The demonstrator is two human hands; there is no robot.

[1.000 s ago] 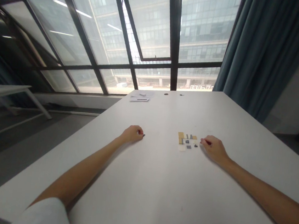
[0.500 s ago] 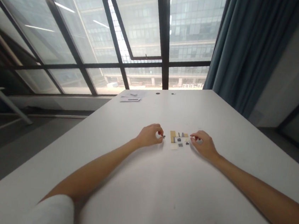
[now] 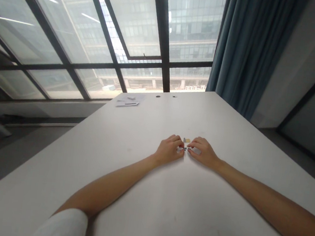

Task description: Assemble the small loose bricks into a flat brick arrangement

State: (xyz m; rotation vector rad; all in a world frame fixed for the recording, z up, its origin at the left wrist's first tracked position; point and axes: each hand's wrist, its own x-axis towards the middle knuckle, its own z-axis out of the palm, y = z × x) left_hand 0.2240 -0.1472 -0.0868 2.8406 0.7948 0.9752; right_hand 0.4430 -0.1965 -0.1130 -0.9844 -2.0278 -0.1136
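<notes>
My left hand (image 3: 170, 149) is closed in a pinch, with a small dark grey building brick (image 3: 185, 148) at its thumb and fingertips. Facing it from the right, my right hand (image 3: 203, 152) pinches another small dark brick (image 3: 189, 148). The two bricks are close together; whether they touch is too small to tell. Just beyond the fingertips lies a tan brick plate (image 3: 187, 140) with a grey piece (image 3: 184, 140) at its left side. My hands cover most of the other small pieces.
The white table (image 3: 144, 191) stretches away to a large window. Papers (image 3: 128, 101) lie at its far left corner. Two small dark items, one a round spot (image 3: 158, 96), are at the far edge. A blue curtain (image 3: 246, 52) hangs at the right.
Both hands have come together over the loose pieces, my left moving right and my right moving left. A dark brick now sits in my right fingertips. The camera view has turned slightly right.
</notes>
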